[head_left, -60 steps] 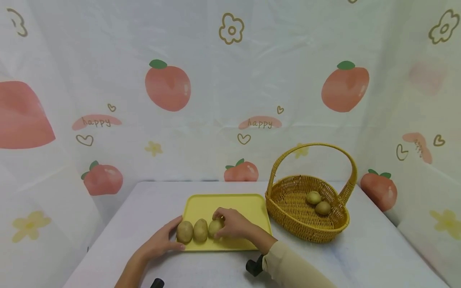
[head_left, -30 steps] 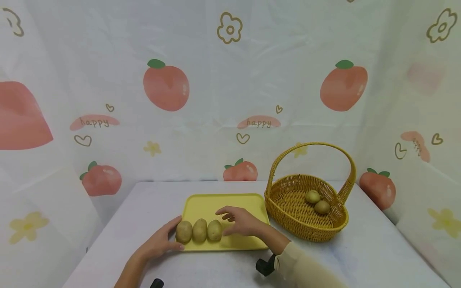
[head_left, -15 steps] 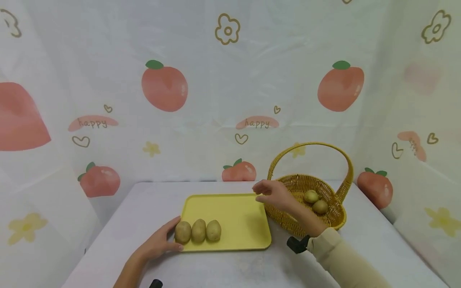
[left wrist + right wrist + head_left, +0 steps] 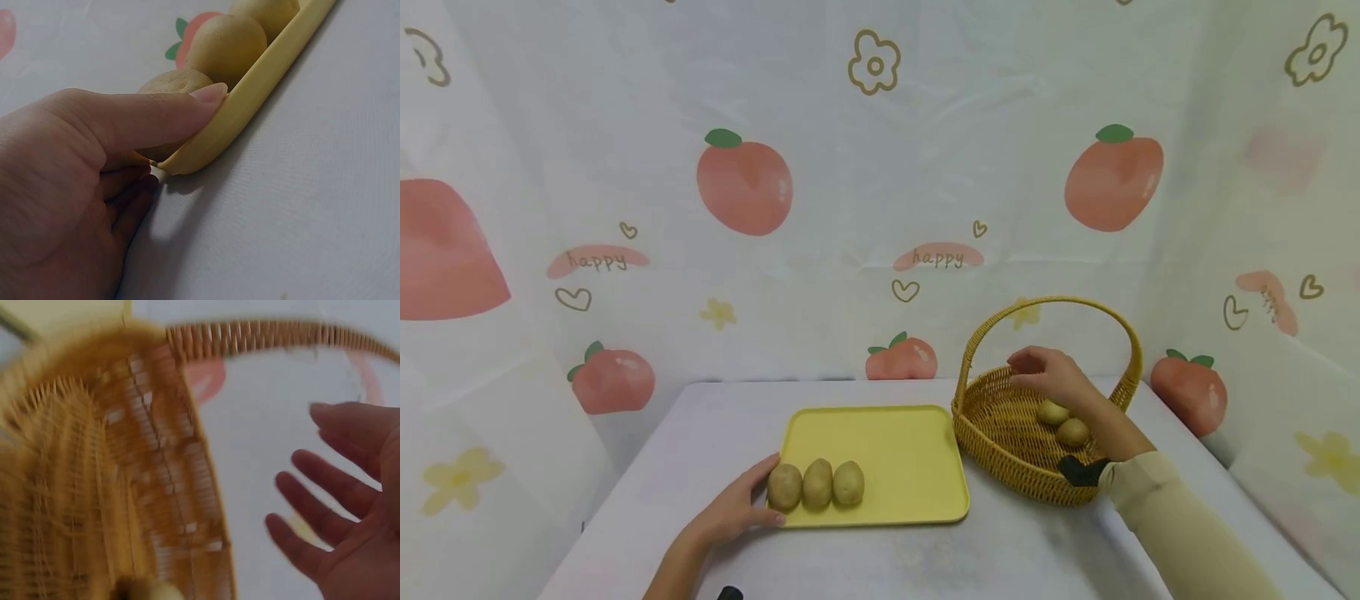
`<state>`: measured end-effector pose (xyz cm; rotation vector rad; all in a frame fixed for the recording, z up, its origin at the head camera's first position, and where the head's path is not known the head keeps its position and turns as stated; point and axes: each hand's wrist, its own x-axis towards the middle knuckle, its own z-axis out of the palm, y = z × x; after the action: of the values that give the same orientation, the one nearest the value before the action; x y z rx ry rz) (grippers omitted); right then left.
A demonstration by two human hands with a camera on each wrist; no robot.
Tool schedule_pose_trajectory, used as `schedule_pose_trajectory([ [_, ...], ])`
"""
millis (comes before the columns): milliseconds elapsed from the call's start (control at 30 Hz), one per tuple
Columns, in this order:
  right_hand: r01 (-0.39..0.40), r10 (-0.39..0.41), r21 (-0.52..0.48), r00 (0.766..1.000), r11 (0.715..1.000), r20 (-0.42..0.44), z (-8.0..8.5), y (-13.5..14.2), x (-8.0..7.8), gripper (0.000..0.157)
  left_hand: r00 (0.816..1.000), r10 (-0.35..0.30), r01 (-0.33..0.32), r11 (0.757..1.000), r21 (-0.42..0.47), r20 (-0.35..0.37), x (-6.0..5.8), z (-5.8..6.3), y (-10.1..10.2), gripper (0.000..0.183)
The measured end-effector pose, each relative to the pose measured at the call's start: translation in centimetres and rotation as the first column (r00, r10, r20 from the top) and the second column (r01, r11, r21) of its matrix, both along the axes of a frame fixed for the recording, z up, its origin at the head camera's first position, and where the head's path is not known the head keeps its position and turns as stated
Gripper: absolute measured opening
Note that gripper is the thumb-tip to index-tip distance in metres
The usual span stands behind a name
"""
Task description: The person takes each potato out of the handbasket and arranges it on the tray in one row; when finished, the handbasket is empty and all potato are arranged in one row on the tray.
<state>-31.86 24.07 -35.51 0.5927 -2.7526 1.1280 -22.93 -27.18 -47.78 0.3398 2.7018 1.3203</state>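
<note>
Three potatoes stand side by side in a row, the left one (image 4: 785,488), the middle one (image 4: 817,484) and the right one (image 4: 848,483), at the front left of a yellow tray (image 4: 913,467). My left hand (image 4: 730,512) holds the tray's left front corner. In the left wrist view its thumb (image 4: 187,112) lies on the rim, while the other fingers bend round the corner. Over the wicker basket (image 4: 1022,475), under its arched handle, my right hand (image 4: 1056,379) is raised with loosely spread fingers, holding nothing. Two more potatoes lie in the basket, one farther back (image 4: 1052,412) and one nearer (image 4: 1072,432).
The basket handle (image 4: 1052,300) arches high above the basket at the right of the white-covered table (image 4: 865,562). The basket stands close to the tray's right side. Behind the table hangs a patterned white curtain (image 4: 842,192).
My right hand has let go of the right potato in the row, lifted away from the tray and moved right to above the basket. The left hand has stayed at the tray corner.
</note>
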Motion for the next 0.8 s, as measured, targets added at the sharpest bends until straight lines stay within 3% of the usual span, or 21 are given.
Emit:
schedule_pose_trajectory([
  [167, -0.008, 0.005, 0.023, 0.993, 1.000, 0.122, -0.9, 1.8, -1.5, 0.047, 1.000, -0.008, 0.008, 1.000, 0.009, -0.014, 0.1, -0.1, -0.2, 0.103],
  [333, 0.031, -0.045, 0.072, 0.980, 0.997, 0.193, -2.2, 3.2, -2.4, 0.050, 0.999, -0.026, 0.026, 1.000, -0.003, -0.045, 0.0, -0.3, -0.2, 0.102],
  [533, 0.007, -0.030, 0.098, 0.971, 0.995, 0.235, -4.5, 4.7, -3.1, 0.048, 0.998, -0.040, 0.041, 0.999, 0.007, -0.057, -0.2, -0.2, 0.0, 0.102],
  [733, -0.009, -0.028, 0.118, 0.950, 0.993, 0.312, -6.9, 5.0, -4.0, 0.046, 1.000, -0.006, 0.006, 1.000, -0.012, -0.026, 0.2, -0.2, 0.0, 0.102],
  [800, 0.006, -0.055, 0.160, 0.952, 0.987, 0.302, -7.3, 5.1, -4.2, 0.041, 1.000, 0.003, -0.004, 1.000, -0.013, -0.021, 0.1, -0.2, 0.0, 0.103],
])
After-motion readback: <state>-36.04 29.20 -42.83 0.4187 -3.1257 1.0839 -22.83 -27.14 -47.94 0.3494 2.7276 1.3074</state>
